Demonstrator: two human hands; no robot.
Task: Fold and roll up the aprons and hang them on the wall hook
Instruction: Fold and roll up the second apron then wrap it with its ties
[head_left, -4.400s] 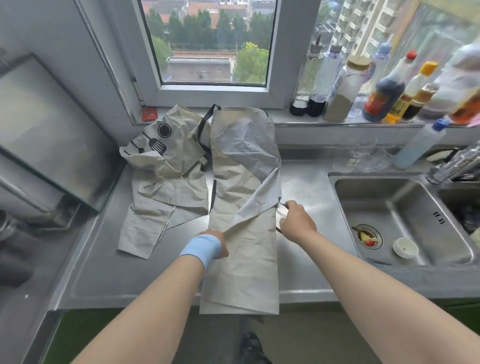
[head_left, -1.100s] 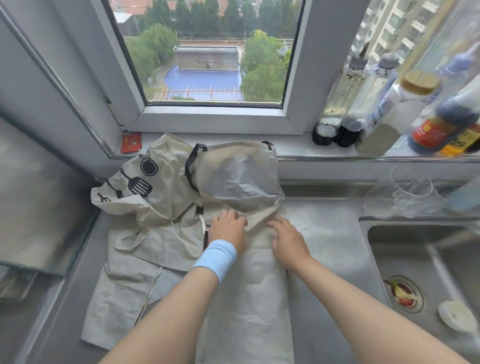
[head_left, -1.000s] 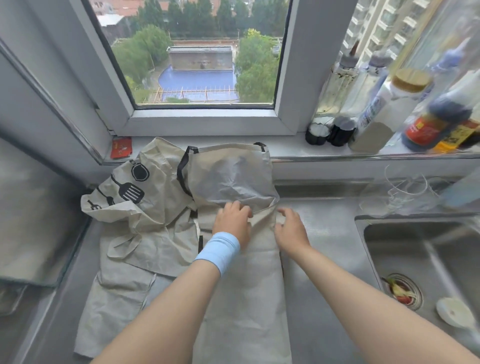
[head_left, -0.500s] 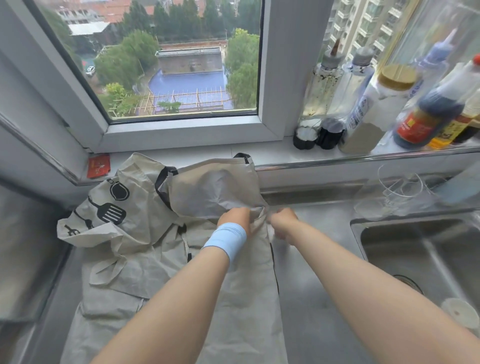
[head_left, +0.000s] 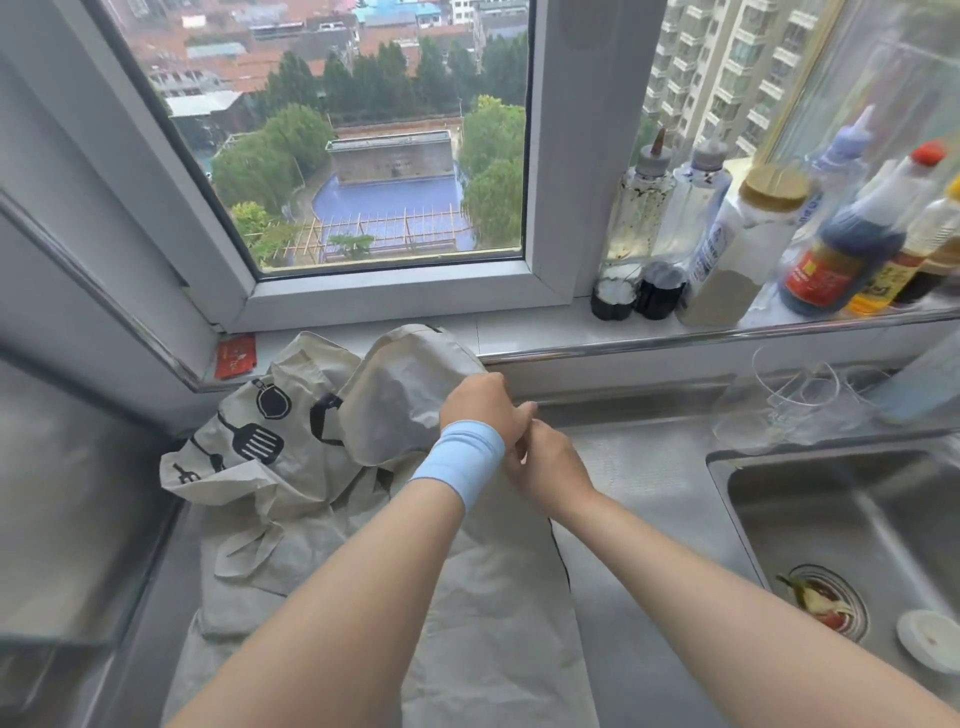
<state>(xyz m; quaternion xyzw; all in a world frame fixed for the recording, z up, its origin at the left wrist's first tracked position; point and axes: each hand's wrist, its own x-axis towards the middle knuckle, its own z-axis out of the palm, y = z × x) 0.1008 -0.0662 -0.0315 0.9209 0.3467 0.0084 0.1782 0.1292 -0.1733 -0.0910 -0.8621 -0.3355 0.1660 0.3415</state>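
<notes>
Beige apron (head_left: 493, 597) lies lengthwise, bib (head_left: 410, 395) toward window (head_left: 363, 156).

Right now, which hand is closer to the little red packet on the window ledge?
Left. The left hand, gripping the plain apron, is to the right of the red packet; the right hand sits farther right, beside the left wrist.

Left hand (head_left: 480, 410), right hand (head_left: 548, 465) on apron (head_left: 498, 597)
</notes>
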